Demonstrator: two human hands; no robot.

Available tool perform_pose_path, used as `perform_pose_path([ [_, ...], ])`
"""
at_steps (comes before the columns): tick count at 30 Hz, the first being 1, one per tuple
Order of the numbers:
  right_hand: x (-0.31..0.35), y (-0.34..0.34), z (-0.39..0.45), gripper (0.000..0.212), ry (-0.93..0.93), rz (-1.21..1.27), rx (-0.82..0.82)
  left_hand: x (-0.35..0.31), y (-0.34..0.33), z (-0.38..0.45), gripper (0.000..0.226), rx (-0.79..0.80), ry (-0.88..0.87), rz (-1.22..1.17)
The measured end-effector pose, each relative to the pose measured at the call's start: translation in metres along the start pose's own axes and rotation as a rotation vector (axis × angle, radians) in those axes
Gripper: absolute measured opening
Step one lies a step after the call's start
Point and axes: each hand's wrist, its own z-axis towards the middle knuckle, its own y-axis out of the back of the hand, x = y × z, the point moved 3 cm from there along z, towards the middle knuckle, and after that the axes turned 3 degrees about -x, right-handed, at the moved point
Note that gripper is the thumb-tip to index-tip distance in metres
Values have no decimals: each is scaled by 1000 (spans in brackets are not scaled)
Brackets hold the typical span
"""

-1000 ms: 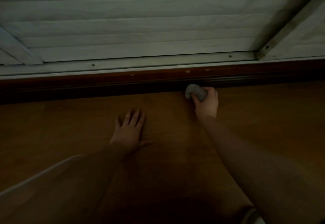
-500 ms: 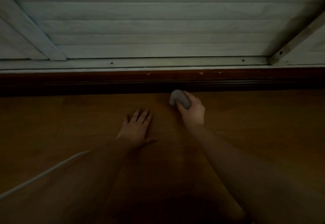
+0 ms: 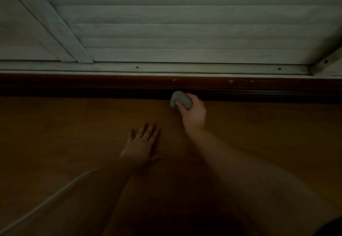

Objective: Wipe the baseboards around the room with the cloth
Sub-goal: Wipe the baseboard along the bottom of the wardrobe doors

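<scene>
From the head view, my right hand [image 3: 194, 114] is curled round the cloth [image 3: 180, 99], a small grey wad bunched into a soft, rounded lump, thumb across its near side. The wad sits at the foot of the baseboard [image 3: 111, 85], touching or all but touching its lower edge where it meets the floor [image 3: 268, 134] — the light is too dim to tell which. My left hand [image 3: 141, 146] lies flat on the floor, nearer to me and to the left, fingers straight and spread, holding nothing; it looks to be propping me up.

To do this stroke well, I judge I should press the wad firmly into the board's face and draw it along in one steady run, keeping it low enough to reach the seam at the floor, then take a second pass higher up for the top lip. Turning the wad to a fresh side now and then should stop dust smearing.

The baseboard is dark reddish wood, long and straight, with shallow grooves running its length and a few pale chips along the top edge, to the right. The floor is smooth brown boards. Beyond stands a pale metal track [image 3: 203, 68] with screw heads, and above it whitish slats [image 3: 185, 32] in flat horizontal bands. A thin white cable [image 3: 46, 201] curves across the near left floor.
</scene>
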Motion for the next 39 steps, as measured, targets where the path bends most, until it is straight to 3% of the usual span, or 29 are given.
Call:
perform_pose_path([
  [14, -42, 109, 31, 43, -53, -96, -169, -55, 25, 51, 108, 14, -97, -5],
  [24, -65, 186, 51, 43, -87, -269, -277, -66, 27, 73, 115, 87, -130, 6],
  [27, -67, 196, 53, 46, -45, -374, -239, -66, 30, 74, 114, 94, -137, 13],
  [32, -51, 175, 48, 49, 129, -457, -90, -61, 34, 73, 106, 63, -171, 0],
  [39, 4, 70, 21, 44, 233, -257, 70, -43, 30, 66, 97, 18, -171, 8],
])
